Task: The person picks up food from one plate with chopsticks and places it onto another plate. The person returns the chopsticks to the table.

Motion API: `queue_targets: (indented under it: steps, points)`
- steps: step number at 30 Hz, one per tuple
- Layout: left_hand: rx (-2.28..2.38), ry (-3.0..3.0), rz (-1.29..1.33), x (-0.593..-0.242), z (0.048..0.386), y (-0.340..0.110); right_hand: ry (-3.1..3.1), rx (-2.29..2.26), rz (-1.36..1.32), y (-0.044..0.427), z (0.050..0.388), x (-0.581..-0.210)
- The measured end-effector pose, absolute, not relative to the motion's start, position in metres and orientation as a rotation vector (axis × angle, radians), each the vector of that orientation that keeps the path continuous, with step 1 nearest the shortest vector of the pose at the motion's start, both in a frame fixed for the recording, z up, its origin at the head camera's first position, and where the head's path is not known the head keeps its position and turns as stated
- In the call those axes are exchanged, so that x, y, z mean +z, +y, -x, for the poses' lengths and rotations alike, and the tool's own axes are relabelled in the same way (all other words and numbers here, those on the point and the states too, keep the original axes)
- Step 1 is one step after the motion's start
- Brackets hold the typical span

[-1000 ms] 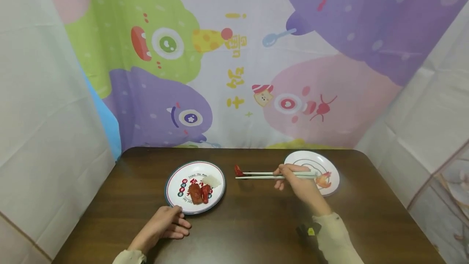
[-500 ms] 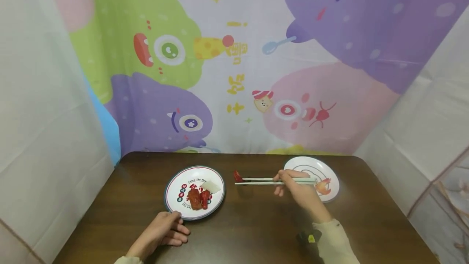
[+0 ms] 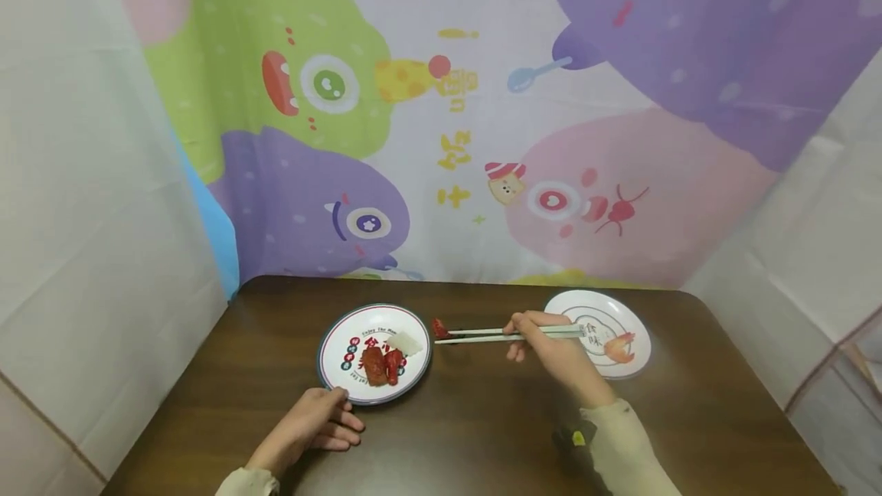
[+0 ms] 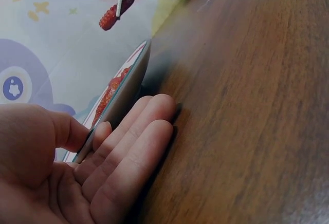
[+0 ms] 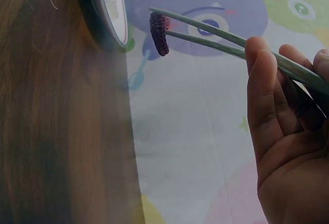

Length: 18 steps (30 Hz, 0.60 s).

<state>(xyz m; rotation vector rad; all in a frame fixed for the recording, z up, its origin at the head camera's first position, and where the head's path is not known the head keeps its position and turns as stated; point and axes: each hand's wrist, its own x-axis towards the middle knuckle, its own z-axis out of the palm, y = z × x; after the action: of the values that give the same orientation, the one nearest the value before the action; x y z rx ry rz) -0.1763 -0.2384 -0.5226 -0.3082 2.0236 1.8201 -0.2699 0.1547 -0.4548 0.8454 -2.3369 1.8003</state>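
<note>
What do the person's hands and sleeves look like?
Both the left hand and right hand are ungloved. The left sleeve and right sleeve are pale beige. Beside the right cuff shows a small, blurred dark object with a yellow patch; whether it's worn, I can't tell.

The left hand [image 3: 313,419] is set in a pinch, its lower fingers extended; the right hand [image 3: 551,350] is held curled.
</note>
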Motion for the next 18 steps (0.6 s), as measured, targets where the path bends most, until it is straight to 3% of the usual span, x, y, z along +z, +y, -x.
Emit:
queue_targets:
  steps: [18]
  points:
    - [1.812,2.039,0.303,-0.5231,0.1789,-0.2356,-2.418,1.797,-0.89,0.1434,0.2707,-0.4569]
